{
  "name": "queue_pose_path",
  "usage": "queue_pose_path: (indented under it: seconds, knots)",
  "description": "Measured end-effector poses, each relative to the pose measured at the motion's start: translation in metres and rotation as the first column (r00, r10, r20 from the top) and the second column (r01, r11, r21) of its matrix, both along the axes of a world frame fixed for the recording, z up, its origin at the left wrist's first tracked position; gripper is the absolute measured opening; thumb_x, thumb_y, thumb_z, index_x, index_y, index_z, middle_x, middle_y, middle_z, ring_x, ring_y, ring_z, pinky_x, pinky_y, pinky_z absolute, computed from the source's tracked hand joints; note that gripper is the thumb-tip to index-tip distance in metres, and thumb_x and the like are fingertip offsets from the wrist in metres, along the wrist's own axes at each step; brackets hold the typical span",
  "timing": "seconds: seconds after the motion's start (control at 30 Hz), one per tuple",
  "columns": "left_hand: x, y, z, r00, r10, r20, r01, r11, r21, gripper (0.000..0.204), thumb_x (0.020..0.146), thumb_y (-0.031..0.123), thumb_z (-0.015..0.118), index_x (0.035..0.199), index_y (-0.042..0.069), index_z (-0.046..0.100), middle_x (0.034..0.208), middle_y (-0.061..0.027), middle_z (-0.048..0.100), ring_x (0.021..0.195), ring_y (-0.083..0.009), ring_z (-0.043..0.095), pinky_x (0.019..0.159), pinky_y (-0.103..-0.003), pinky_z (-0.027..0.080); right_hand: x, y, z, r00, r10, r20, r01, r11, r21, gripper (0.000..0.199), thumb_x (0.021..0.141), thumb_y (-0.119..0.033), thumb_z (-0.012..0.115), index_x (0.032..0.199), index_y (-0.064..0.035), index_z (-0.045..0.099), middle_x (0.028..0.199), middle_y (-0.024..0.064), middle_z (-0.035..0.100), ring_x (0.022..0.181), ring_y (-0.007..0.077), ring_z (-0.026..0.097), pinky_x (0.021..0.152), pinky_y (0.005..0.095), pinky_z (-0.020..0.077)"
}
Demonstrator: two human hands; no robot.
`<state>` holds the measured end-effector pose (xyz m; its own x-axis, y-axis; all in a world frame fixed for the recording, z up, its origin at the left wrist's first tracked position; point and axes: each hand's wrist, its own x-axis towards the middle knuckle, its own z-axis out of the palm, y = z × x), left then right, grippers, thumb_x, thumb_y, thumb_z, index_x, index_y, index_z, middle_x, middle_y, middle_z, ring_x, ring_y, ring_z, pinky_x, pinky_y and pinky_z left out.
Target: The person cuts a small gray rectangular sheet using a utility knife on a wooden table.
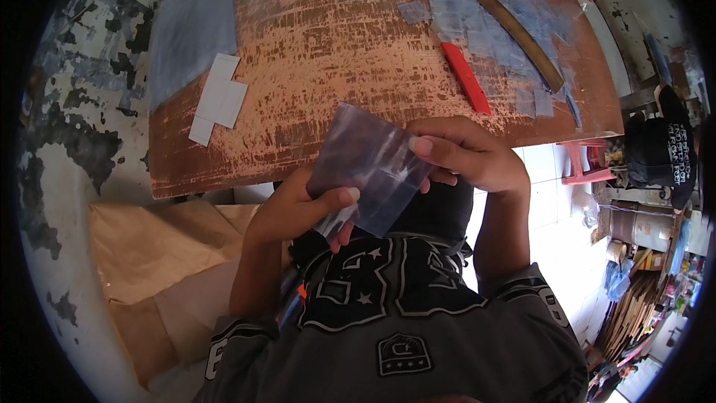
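Both my hands hold a clear plastic sheet or pouch (365, 168) over my lap, just off the table's near edge. My left hand (302, 205) pinches its lower left part, thumb on top and fingers beneath. At the upper right edge, my right hand (466, 153) grips it between thumb and fingers. The plastic is roughly square, tilted and shiny with creases; whether it has one layer or more I cannot tell.
On the worn brown table (321, 52) lie a red cutter-like tool (466, 78), a curved wooden strip (507, 19), many small clear plastic pieces (470, 26), a large plastic sheet (194, 30) and white card pieces (218, 101). Brown paper (160, 250) is at lower left, a red stool (585, 163) at right.
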<state>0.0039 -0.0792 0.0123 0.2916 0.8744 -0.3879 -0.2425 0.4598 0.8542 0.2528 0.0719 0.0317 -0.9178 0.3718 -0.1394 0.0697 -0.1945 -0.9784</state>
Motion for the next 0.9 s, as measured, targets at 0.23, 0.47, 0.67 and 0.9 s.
queue_pose_path:
  seconds: [0.23, 0.47, 0.67, 0.9]
  knots:
    - [0.014, 0.005, 0.005, 0.986, 0.022, -0.167, -0.029, 0.999, -0.041, 0.029, 0.1, 0.019, 0.065, 0.116, -0.005, 0.06, 0.073, -0.0099, 0.066, 0.059, -0.0165, 0.067, 0.049, -0.028, 0.055, -0.004, -0.013, -0.006, 0.974, -0.218, -0.058, 0.225, 0.919, 0.324, 0.037, 0.105, -0.035, 0.058, 0.105, 0.0003, 0.068, 0.079, 0.0045, 0.065, 0.074, 0.0117, 0.06, 0.069, 0.0297, 0.0469]
    - [0.017, 0.005, 0.0, 0.963, -0.205, -0.176, 0.191, 0.977, -0.091, 0.034, 0.101, 0.025, 0.066, 0.115, -0.006, 0.065, 0.068, -0.0077, 0.067, 0.058, -0.0139, 0.067, 0.053, -0.025, 0.052, 0.002, -0.01, 0.005, 0.994, -0.074, 0.075, 0.048, 0.953, 0.3, 0.031, 0.105, -0.028, 0.059, 0.096, 0.0001, 0.069, 0.076, 0.0057, 0.066, 0.075, 0.0148, 0.065, 0.072, 0.0316, 0.05]
    - [0.015, 0.009, 0.003, 0.932, -0.35, -0.091, 0.333, 0.929, -0.162, 0.031, 0.101, 0.028, 0.067, 0.094, -0.002, 0.068, 0.069, -0.0076, 0.069, 0.06, -0.0149, 0.069, 0.056, -0.027, 0.055, 0.011, -0.006, 0.006, 0.991, 0.025, 0.129, -0.076, 0.908, 0.411, 0.028, 0.105, -0.025, 0.058, 0.097, 0.001, 0.065, 0.078, 0.0106, 0.065, 0.077, 0.0171, 0.067, 0.071, 0.034, 0.0496]
    - [0.007, 0.008, 0.005, 0.928, -0.373, -0.022, 0.367, 0.921, -0.132, 0.026, 0.1, 0.022, 0.066, 0.099, -0.003, 0.067, 0.074, -0.0093, 0.071, 0.062, -0.015, 0.069, 0.057, -0.027, 0.055, 0.007, -0.006, 0.004, 0.998, 0.052, -0.027, -0.044, 0.969, 0.242, 0.03, 0.106, -0.024, 0.057, 0.098, 0.0035, 0.065, 0.082, 0.0074, 0.064, 0.083, 0.0125, 0.064, 0.074, 0.0319, 0.0487]
